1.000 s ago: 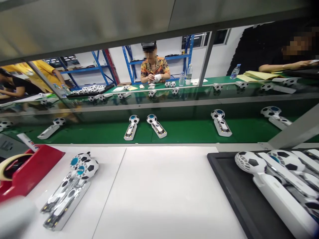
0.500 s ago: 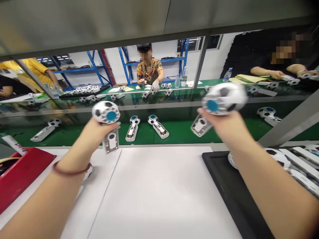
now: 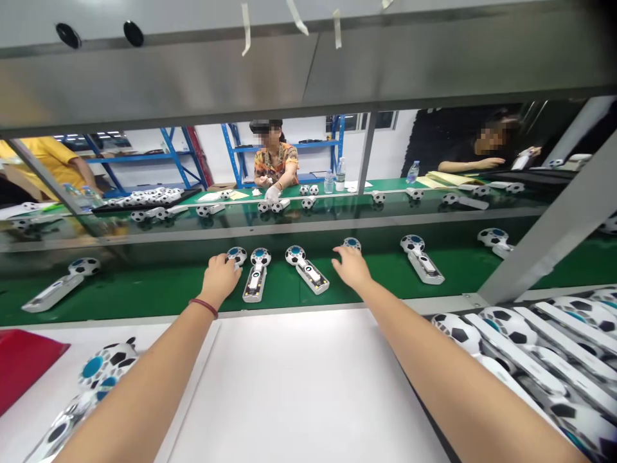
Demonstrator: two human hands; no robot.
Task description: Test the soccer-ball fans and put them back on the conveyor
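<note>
My left hand is on the green belt, its fingers curled over a soccer-ball-headed stick; only the ball end shows. My right hand lies over another such stick, whose ball end with a blue disc peeks out beyond the fingers. Thumb and fingers of that hand are spread, and the handle beneath is hidden. Between the hands lie two more sticks, one upright in view and one slanted, each with a white piece and a black circle in its grey handle.
The green belt carries further sticks left and right. White board covers my bench. Many sticks fill a tray at right. A red bin stands left. A slanted metal post rises at right. Co-workers sit opposite.
Both hands have come down and forward from above the bench to the belt, taking the two sticks they held with them. The view has tilted up.
</note>
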